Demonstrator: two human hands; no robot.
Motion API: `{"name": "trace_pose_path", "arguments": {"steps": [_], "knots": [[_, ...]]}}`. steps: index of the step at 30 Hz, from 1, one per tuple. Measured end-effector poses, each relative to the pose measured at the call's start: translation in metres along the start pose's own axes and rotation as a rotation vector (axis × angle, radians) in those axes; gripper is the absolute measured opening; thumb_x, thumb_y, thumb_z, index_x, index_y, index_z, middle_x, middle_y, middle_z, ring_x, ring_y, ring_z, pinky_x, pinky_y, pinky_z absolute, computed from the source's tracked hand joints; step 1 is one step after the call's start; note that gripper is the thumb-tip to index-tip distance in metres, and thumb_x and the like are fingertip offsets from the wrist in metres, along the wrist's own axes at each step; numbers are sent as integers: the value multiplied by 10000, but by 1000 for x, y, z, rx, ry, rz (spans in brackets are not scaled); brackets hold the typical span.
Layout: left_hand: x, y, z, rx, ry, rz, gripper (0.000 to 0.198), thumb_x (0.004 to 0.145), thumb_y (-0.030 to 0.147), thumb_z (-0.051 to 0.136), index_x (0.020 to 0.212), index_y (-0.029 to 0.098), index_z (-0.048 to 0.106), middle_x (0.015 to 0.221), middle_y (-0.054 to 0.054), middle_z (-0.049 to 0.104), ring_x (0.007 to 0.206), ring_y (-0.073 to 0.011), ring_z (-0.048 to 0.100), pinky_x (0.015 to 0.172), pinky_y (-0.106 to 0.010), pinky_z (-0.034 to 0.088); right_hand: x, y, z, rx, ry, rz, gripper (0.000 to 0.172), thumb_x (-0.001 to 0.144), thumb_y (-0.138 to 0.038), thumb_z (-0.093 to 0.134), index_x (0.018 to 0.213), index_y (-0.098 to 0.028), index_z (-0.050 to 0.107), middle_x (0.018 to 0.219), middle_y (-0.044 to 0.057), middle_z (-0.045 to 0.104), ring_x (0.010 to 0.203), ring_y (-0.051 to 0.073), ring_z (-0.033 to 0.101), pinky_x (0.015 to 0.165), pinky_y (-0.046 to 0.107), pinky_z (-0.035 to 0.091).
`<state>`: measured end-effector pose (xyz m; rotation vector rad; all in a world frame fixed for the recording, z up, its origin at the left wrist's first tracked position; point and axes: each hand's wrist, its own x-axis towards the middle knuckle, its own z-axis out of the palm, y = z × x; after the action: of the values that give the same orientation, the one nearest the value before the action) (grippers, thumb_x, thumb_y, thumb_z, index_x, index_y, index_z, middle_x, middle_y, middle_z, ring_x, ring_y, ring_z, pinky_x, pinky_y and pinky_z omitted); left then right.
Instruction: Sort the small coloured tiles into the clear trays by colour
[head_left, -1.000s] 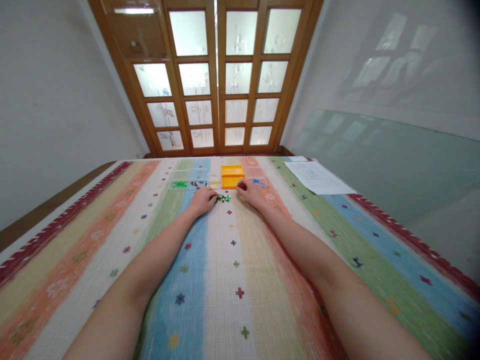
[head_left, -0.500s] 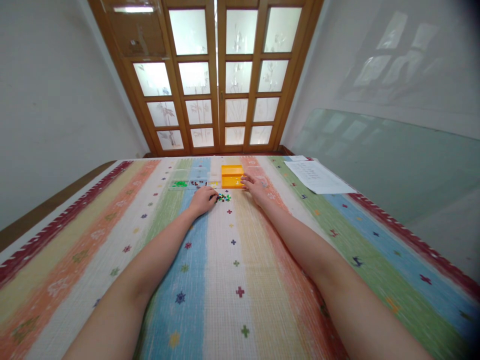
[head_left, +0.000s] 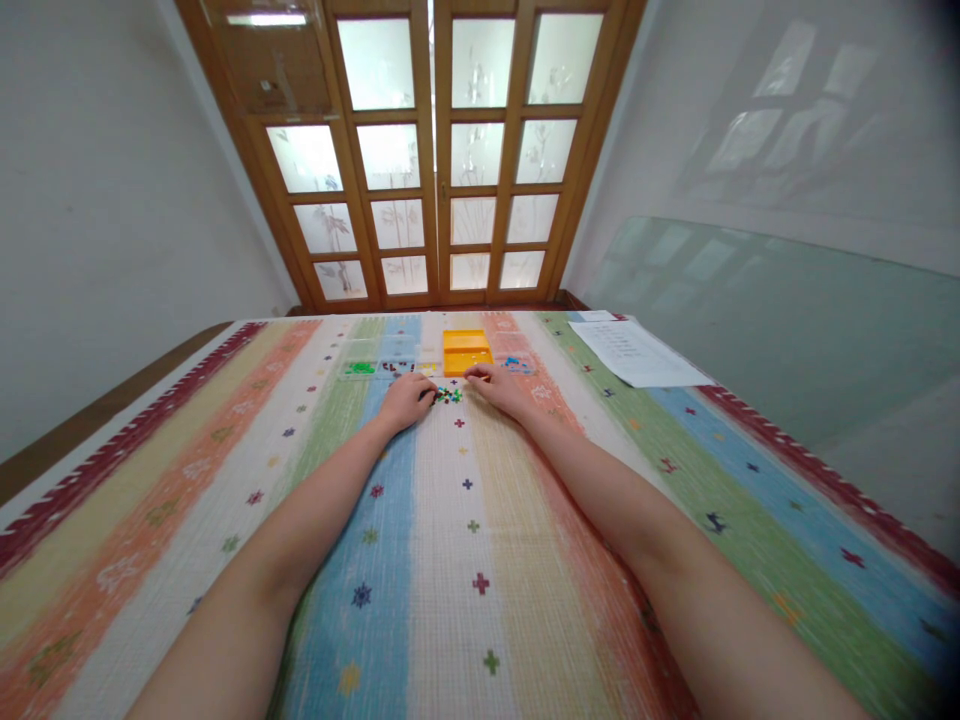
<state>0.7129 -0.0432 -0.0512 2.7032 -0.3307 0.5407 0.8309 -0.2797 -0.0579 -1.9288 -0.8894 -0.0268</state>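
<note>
A small pile of mixed coloured pieces (head_left: 450,397) lies on the striped cloth between my hands. My left hand (head_left: 407,401) rests at the pile's left edge, fingers curled; what they hold, if anything, is too small to name. Just right of the pile is my right hand (head_left: 493,388), its fingers drawn together in front of the orange box (head_left: 466,341). Whether a piece is between those fingers cannot be made out. The orange box is open and has a few light pieces in its near part.
Clear boxes hold green pieces (head_left: 361,368), dark pieces (head_left: 397,367) and yellow pieces (head_left: 428,368) on the left, and blue pieces (head_left: 514,364) on the right. Printed paper (head_left: 634,352) lies at the back right. Beyond the table (head_left: 442,560) stand glazed wooden doors (head_left: 439,150).
My right hand has moved left and toward me, from the orange box's right side to beside the pile. The blue pieces it covered now show. My left hand has barely moved.
</note>
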Motion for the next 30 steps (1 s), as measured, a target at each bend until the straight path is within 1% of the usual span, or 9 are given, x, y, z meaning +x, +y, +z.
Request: {"name": "trace_pose_path", "arguments": {"steps": [3,6,8,11,14,19,23,30], "knots": [[0,1,-1,-2,-3,2,232,977,261,563,1023,231,789,1083,-79,738,1067,-239,640,1011,-406,492,-5,-10,6,-159,-123,-118,182,881,-165,597,947,-199,763,990,67,748,914,205,647,872,329,494],[0,7,-3,3,-7,13,226,971,249,567,1021,237,787,1090,-79,731,1075,-243,633,1013,-410,489,-6,-12,10,-282,-173,-213,195,837,-100,583,905,-191,742,962,62,718,909,202,617,848,304,462],[0,12,-5,19,-21,41,224,970,245,567,1016,244,786,1087,-79,724,1086,-248,623,1024,-413,481,-5,-9,10,-324,-161,-223,200,829,-84,567,887,-186,729,949,62,708,899,200,608,832,296,449],[-1,18,-7,59,-42,84,215,969,252,571,983,241,784,1055,-88,711,1090,-263,603,1028,-425,468,-3,-3,9,-328,-135,-210,203,837,-85,547,880,-182,720,933,61,708,882,197,608,809,290,442],[-1,21,-8,101,-43,81,190,951,250,594,983,236,781,1046,-94,696,1078,-272,589,1013,-434,467,-2,1,9,-319,-123,-214,206,847,-91,536,879,-178,720,930,62,710,874,195,609,804,290,444],[-1,20,-8,111,-54,58,198,919,254,633,1055,253,776,1091,-73,674,1081,-261,577,1005,-423,466,-2,2,10,-342,-140,-249,197,849,-85,556,894,-175,726,934,61,711,877,194,607,813,291,443],[-1,19,-6,92,-55,75,181,917,238,625,1021,241,773,1084,-74,668,1078,-260,571,1002,-419,461,-2,3,11,-356,-138,-250,187,856,-81,569,894,-179,724,944,59,711,886,194,607,815,288,445],[-1,13,0,84,-16,39,135,915,257,642,950,222,767,1054,-81,665,1055,-263,571,980,-420,456,-3,2,10,-358,-134,-254,187,870,-87,570,900,-178,730,949,61,712,898,195,609,833,292,450]]}}
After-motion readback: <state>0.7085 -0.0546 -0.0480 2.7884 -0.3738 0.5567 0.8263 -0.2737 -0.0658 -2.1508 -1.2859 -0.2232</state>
